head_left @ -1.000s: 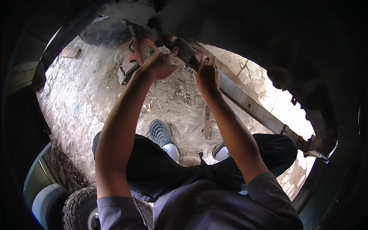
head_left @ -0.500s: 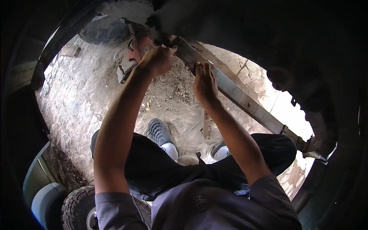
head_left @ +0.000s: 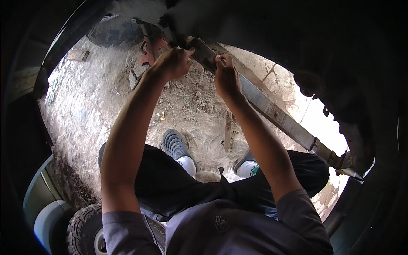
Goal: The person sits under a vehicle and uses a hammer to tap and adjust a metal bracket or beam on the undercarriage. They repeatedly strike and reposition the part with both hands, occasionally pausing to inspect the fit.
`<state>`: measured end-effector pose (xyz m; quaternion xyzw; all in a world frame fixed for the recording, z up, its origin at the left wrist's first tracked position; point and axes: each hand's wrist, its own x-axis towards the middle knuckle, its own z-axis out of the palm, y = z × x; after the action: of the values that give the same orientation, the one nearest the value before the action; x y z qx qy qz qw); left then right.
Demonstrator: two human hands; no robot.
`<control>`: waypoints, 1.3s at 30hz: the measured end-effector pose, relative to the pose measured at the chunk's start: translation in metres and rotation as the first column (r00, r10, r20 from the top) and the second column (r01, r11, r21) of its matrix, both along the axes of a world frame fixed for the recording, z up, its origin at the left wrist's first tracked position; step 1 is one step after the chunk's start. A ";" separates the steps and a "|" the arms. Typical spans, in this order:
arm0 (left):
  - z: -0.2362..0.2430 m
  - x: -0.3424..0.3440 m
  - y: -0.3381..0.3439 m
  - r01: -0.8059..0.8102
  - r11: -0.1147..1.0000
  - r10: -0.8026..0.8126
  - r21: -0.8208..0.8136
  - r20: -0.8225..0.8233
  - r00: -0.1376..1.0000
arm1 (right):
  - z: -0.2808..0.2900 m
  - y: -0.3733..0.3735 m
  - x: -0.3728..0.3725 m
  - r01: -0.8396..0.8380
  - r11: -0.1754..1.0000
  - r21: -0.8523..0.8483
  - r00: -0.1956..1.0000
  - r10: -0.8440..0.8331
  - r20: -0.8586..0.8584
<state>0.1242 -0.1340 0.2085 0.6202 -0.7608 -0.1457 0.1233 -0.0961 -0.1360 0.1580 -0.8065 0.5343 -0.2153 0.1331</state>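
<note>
Overhead in the dark underside of a vehicle point(head_left: 263, 29), a long dull metal bar point(head_left: 272, 110) slants from upper centre down to the right. My left hand point(head_left: 173, 63) has curled fingers at the bar's upper end, beside dark fittings point(head_left: 165, 25); what it grips is hidden. My right hand point(head_left: 227, 76) is against the bar a little to the right, fingers bent over it; whether it also holds something small I cannot make out. A red metal piece point(head_left: 151, 55) stands just behind my left hand.
Rough dusty ground point(head_left: 93, 102) lies below, with a loose flat strip point(head_left: 228, 134) between my arms and a small block point(head_left: 77, 55) at upper left. My shoes point(head_left: 174, 146) and bent legs are below. A knobby tyre point(head_left: 80, 229) is at lower left, another dark round shape point(head_left: 114, 32) at upper left.
My right hand dropped slightly on the bar, then rose again to its upper side. My left hand has shifted slightly up and left, its fingers more curled than a second ago.
</note>
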 end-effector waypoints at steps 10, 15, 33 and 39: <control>-0.002 -0.013 -0.003 0.019 0.999 -0.018 -0.028 0.036 0.999 | -0.018 -0.010 -0.033 -0.285 0.946 -0.157 0.957 0.271 -0.103; 0.003 -0.022 -0.005 -0.069 0.995 0.059 0.066 0.154 0.986 | -0.010 -0.014 -0.009 -0.248 0.963 -0.108 0.969 0.246 -0.033; 0.017 -0.018 0.006 -0.202 0.979 0.201 0.028 0.009 0.979 | -0.017 -0.026 -0.061 -0.502 0.845 -0.182 0.862 0.471 -0.188; 0.014 -0.020 -0.004 -0.158 0.987 0.158 0.004 -0.066 0.985 | -0.010 -0.043 -0.020 -0.393 0.909 -0.138 0.918 0.381 -0.110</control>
<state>0.1043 -0.1383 0.2230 0.6732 -0.7050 -0.1554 0.1599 -0.1156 -0.1795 0.1482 -0.9123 0.3502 -0.1934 0.0876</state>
